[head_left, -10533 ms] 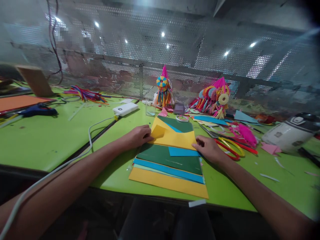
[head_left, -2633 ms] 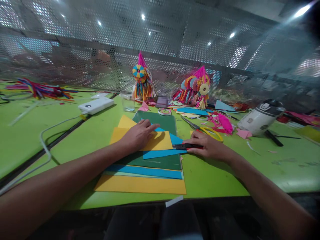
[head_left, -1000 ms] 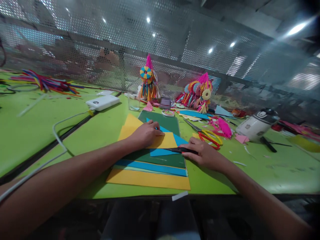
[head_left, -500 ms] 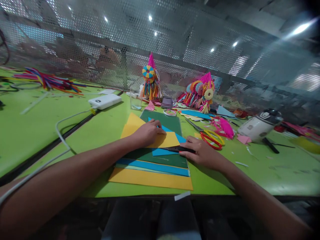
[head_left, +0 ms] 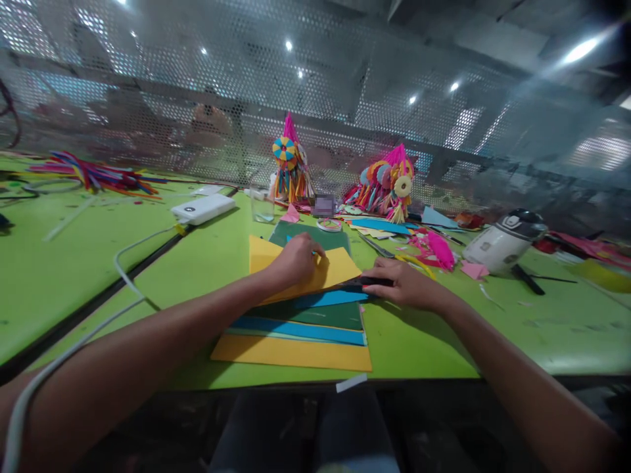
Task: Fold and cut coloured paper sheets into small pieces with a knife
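Observation:
My left hand (head_left: 298, 259), its fingers curled, grips the yellow paper (head_left: 338, 266). Blue paper (head_left: 325, 300) shows beneath the yellow sheet, and a small bit of blue peeks out by my fingertips. In my right hand (head_left: 397, 282) is a black-handled knife (head_left: 378, 280); its dark blade points left along the lifted right edge of the yellow paper. Under these lies a dark green board (head_left: 338, 316). Near the front edge, a blue strip (head_left: 300, 328) and a yellow sheet (head_left: 296, 353) stick out below the board.
Scissors (head_left: 377, 246) lie behind my right hand. A white power bank (head_left: 203, 209) with a cable and a glass (head_left: 262, 205) stand to the left. Tasselled paper ornaments (head_left: 290, 157) are at the back, and a white-and-black bottle (head_left: 505, 243) leans at the right.
The yellow paper's right part has lifted and spread right over the blue paper. My left hand has curled further, and the knife has moved slightly up and right.

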